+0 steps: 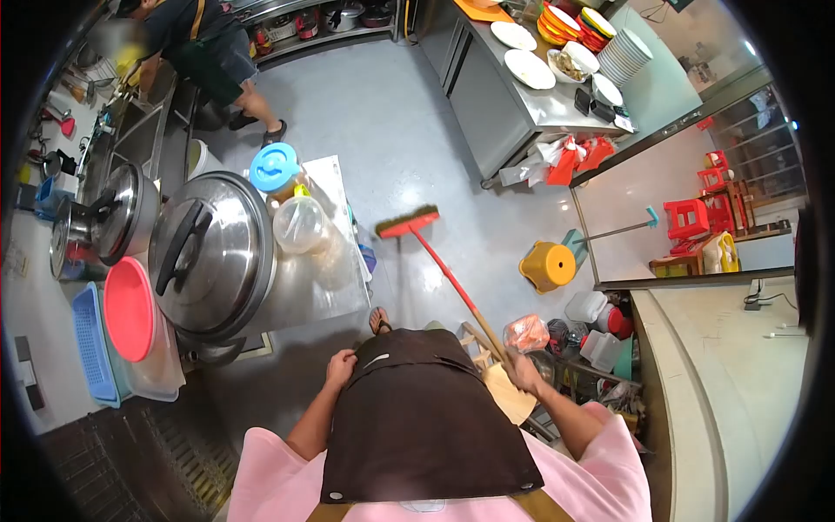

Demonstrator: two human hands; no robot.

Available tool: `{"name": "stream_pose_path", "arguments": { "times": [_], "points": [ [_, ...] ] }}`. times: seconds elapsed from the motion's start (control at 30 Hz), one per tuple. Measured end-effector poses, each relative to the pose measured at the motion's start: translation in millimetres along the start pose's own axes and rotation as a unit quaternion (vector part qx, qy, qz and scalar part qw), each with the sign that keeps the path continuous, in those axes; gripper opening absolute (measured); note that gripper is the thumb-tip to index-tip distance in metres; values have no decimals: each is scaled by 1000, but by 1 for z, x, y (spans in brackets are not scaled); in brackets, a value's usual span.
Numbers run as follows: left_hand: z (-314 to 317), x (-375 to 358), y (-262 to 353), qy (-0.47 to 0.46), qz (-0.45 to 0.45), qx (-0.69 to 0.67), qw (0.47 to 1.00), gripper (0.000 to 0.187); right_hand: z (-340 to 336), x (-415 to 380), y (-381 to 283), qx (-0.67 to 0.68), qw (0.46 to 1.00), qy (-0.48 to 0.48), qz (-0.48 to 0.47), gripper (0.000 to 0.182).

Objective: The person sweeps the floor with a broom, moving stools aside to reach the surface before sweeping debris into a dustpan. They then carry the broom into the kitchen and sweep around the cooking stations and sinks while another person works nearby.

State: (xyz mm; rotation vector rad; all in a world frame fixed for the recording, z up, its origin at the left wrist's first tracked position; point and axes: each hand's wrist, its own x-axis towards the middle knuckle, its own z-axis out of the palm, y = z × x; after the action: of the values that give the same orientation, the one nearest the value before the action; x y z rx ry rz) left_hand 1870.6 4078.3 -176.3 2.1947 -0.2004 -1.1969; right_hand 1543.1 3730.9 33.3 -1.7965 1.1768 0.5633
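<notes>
My right hand (524, 374) is wrapped round the handle of a push broom (452, 278). The handle is red low down and wood-coloured near my hand. Its red head with dark bristles (409, 222) rests on the grey floor ahead of me. At the left edge of my dark apron (409, 409), my left hand (342, 365) hangs low with its fingers curled in, and nothing shows in it. A wooden stool (507, 396) stands close by my right hand, partly hidden by my arm and apron.
Left, a metal table (326, 291) bears a large lidded pot (209, 252) and a blue-lidded jug (276, 170). A yellow stool (548, 266) and dustpan (574, 248) stand right, near stored containers (600, 348). A steel counter (491, 113) holds plates. Another person (200, 52) works at back left.
</notes>
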Motion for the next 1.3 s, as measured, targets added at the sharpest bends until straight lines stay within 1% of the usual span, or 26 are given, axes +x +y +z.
{"name": "stream_pose_path", "arguments": {
  "times": [0.03, 0.07, 0.17, 0.2, 0.3, 0.33, 0.37, 0.4, 0.47, 0.53, 0.57, 0.63, 0.67, 0.77, 0.83, 0.9, 0.97, 1.0, 1.07, 1.1, 1.17, 1.23, 1.3],
  "points": [
    [-2, 1, -1, -4, -10, 14, 1000, 34, 2, -14, 15, -14, 1000, 11, -25, 24],
    [-4, 0, -1, -6, -22, 29, 999, 34, 21, -9, 64, -46, 967, 144, -207, 27],
    [-9, -6, -11, 7, -39, 88, 995, 34, 8, -18, 77, -21, 998, 54, -23, 30],
    [-10, -8, -14, -3, -46, 93, 995, 34, -4, -14, 59, -2, 998, 5, 55, 30],
    [-13, -13, -18, -19, -68, 115, 991, 34, -28, 31, 22, -33, 992, -59, 111, 30],
    [-12, -14, -18, -18, -77, 123, 989, 34, -30, 53, 24, -40, 992, -58, 101, 30],
    [-9, -11, -12, -17, -85, 131, 988, 34, -21, 102, 59, -122, 992, 8, -33, 30],
    [-6, -7, -2, -20, -97, 123, 987, 35, -13, 146, 98, -201, 963, 74, -166, 31],
    [4, -6, 17, -23, -125, 106, 986, 35, -46, 206, 67, -156, 985, -3, -78, 30],
    [18, 5, 45, -42, -139, 121, 982, 36, -94, 237, 25, -156, 984, 4, -81, 28],
    [21, 10, 59, -50, -147, 133, 979, 37, -123, 244, 16, -186, 979, 3, -82, 28],
    [41, 30, 77, -42, -80, 120, 989, 39, -180, 252, 5, -243, 966, 7, -83, 30],
    [52, 44, 87, -39, -46, 114, 992, 40, -208, 253, 13, -243, 967, 14, -79, 30],
    [81, 78, 124, -27, -52, 136, 989, 44, -283, 248, 69, -211, 975, 0, -73, 31],
    [88, 70, 173, -8, -75, 113, 991, 44, -316, 233, 116, -149, 978, 34, -145, 30],
    [101, 65, 211, 15, -109, 67, 992, 44, -346, 210, 130, -142, 985, -20, -91, 34],
    [114, 59, 230, 41, -149, 10, 988, 43, -349, 207, 155, -142, 988, 2, -59, 34],
    [121, 62, 229, 52, -146, -32, 987, 41, -351, 212, 163, -140, 989, 18, -43, 34],
    [136, 71, 218, 73, -136, -113, 982, 39, -338, 231, 156, -106, 992, 52, -33, 35],
    [137, 69, 229, 71, -142, -115, 981, 37, -326, 242, 151, -89, 993, 69, -27, 35],
    [134, 66, 258, 69, -155, -117, 979, 35, -280, 290, 159, -34, 990, 116, -72, 36],
    [130, 68, 278, 60, -151, -138, 977, 33, -246, 313, 109, 86, 992, 91, 0, 35],
    [120, 68, 292, 60, -154, -140, 976, 32, -181, 355, 97, 139, 983, 119, 35, 32]
  ]
}}
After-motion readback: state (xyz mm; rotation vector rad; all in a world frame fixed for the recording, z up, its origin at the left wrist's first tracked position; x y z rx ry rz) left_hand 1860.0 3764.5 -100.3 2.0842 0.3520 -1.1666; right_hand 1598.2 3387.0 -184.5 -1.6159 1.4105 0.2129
